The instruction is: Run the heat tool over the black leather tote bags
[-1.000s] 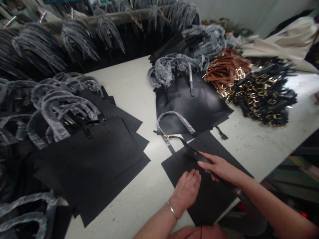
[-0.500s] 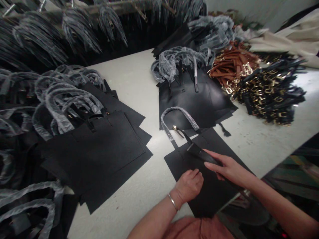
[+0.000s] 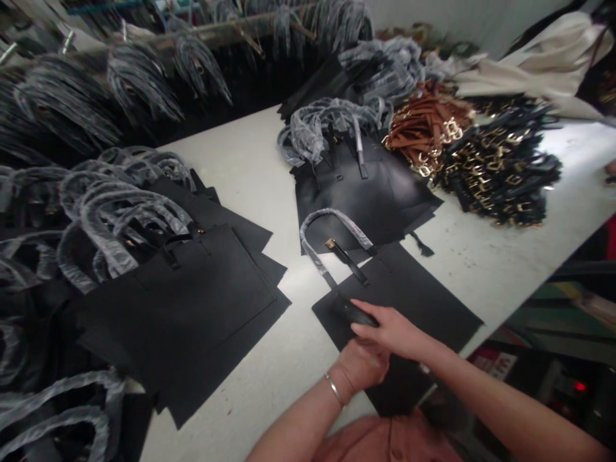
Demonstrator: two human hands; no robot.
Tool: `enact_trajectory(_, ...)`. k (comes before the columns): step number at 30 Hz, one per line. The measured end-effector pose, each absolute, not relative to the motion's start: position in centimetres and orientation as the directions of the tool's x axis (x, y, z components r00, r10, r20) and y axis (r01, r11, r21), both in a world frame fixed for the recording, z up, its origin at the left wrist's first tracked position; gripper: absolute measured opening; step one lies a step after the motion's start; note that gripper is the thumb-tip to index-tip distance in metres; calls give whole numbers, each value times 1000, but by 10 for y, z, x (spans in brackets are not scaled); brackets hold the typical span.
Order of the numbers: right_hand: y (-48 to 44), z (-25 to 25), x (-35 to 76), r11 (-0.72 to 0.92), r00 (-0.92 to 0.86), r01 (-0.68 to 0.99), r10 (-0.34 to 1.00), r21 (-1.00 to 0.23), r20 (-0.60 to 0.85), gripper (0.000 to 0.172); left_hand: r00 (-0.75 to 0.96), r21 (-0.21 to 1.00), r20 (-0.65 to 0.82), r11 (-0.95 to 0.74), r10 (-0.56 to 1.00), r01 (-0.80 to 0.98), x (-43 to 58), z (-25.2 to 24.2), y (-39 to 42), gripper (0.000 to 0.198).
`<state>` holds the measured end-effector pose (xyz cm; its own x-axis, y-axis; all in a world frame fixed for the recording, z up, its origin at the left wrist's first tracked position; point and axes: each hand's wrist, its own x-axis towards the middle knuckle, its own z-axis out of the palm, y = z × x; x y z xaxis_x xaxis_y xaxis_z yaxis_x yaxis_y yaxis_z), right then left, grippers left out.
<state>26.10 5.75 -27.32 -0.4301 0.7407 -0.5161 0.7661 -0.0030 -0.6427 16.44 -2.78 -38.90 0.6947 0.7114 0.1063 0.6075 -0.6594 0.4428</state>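
A flat black leather bag panel point(image 3: 414, 295) lies on the white table, with my hands over its near part. My right hand point(image 3: 389, 330) pinches a folded black leather strap end point(image 3: 351, 312) against the panel. My left hand point(image 3: 360, 366), with a metal bangle on its wrist, sits partly under my right hand, and its fingers are hidden. A handle wrapped in clear plastic point(image 3: 327, 226) arcs beyond the panel. Close to it lies a narrow black strap with a gold fitting point(image 3: 344, 258).
Stacked black panels with wrapped handles point(image 3: 192, 301) fill the left side, and another stack point(image 3: 360, 199) lies ahead. Past it are heaps of brown straps point(image 3: 428, 128) and black straps point(image 3: 500, 170) with gold buckles. Wrapped handles hang from a rack point(image 3: 144, 77). The table's edge runs along the right.
My right hand has moved left across my left hand, and the strap end has shifted left with it. The gold-fitted strap now lies straighter on the panel.
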Motion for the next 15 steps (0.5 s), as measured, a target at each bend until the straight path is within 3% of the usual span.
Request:
enact_trajectory(4,52,-264,252,43,-449,699,803,-714,-392,65,692,416,94,-660,716,626,163,-390,-30,26)
enact_trajectory(8,37,-247,283,44,-492,620,799,-783,-345,66,470,543,177,-484,865,686,151,-384,-29,22)
enact_trajectory(11,16,-246,321,-140,-347,582,848,-801,-400,64,147,556,192,-231,970,799,131,-370,-11,31)
enact_trajectory(15,-19,-255,379,-499,62,452,845,-739,-532,72,-108,393,31,88,994,915,110,-351,23,60)
